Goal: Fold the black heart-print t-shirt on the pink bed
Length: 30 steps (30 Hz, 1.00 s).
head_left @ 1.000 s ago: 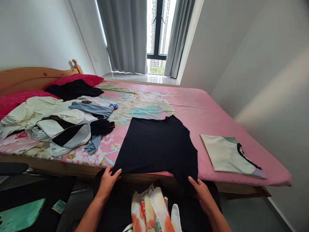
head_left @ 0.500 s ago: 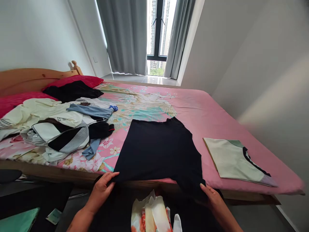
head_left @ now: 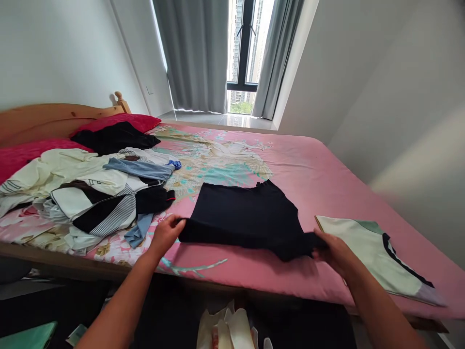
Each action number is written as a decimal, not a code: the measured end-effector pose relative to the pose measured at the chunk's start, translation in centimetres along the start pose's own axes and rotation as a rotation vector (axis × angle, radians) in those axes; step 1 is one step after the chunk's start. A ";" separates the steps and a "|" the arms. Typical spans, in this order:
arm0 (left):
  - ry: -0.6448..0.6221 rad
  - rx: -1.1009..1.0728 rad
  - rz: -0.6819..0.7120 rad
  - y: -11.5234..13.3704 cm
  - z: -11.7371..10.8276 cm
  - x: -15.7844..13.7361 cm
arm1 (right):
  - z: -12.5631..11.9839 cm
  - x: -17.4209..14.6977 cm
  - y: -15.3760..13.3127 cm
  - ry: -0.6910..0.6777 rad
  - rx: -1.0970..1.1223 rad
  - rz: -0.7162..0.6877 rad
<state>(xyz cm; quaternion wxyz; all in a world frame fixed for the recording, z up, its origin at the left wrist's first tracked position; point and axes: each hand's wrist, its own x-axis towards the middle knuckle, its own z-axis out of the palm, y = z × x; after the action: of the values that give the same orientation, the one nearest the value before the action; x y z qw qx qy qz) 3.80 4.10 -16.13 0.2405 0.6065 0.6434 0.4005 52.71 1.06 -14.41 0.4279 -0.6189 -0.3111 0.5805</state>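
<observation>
Clothes pile (head_left: 83, 194): mixed garments, heaped on the left part of the bed (head_left: 308, 169), just beside the left hand.
Left hand (head_left: 166, 234): closed on the near left corner of the dark garment.
Dark garment (head_left: 243, 218): lies in the middle of the bed, its near edge lifted off the pink sheet between the two hands.
Right hand (head_left: 336, 252): fingers pinch the near right corner of the dark garment.
Folded shirt (head_left: 378, 257): flat on the right side of the bed, partly behind the right hand.
</observation>
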 end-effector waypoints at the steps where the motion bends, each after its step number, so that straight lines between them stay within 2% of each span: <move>1: -0.033 -0.053 -0.054 0.3 0.5 1.7 | 0.0 1.4 -0.9 0.053 0.018 -0.023; 3: -0.108 -0.134 -0.136 0.3 1.5 4.0 | -0.4 3.4 -1.6 0.113 0.035 -0.029; 5: -0.174 -0.160 -0.205 -0.4 2.2 4.6 | -0.9 4.2 -0.7 0.113 0.012 0.010; 8: -0.225 -0.162 -0.316 -1.6 2.1 3.7 | -1.8 3.7 2.1 0.074 -0.067 0.094; 11: -0.274 -0.134 -0.383 -2.5 1.5 2.5 | -2.0 2.7 4.2 0.027 -0.112 0.109; 16: -0.449 -0.079 -0.488 -3.5 1.0 1.9 | -1.3 2.9 4.5 -0.060 -0.215 0.085; 20: -0.422 -0.060 -0.494 -3.8 1.0 1.5 | -1.0 3.6 5.2 -0.043 -0.304 0.160; 24: -0.431 -0.147 -0.540 -3.8 0.8 0.9 | -0.9 3.1 6.5 -0.034 -0.235 0.197; 30: -0.382 -0.224 -0.522 -2.7 1.5 -0.4 | 0.5 1.8 6.6 -0.042 -0.146 0.146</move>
<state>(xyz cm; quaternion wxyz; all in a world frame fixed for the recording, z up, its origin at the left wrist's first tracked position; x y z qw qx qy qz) 3.42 4.16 -19.25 0.5163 0.4551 0.6723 0.2726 51.72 -0.20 -21.07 0.3315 -0.6574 -0.3154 0.5988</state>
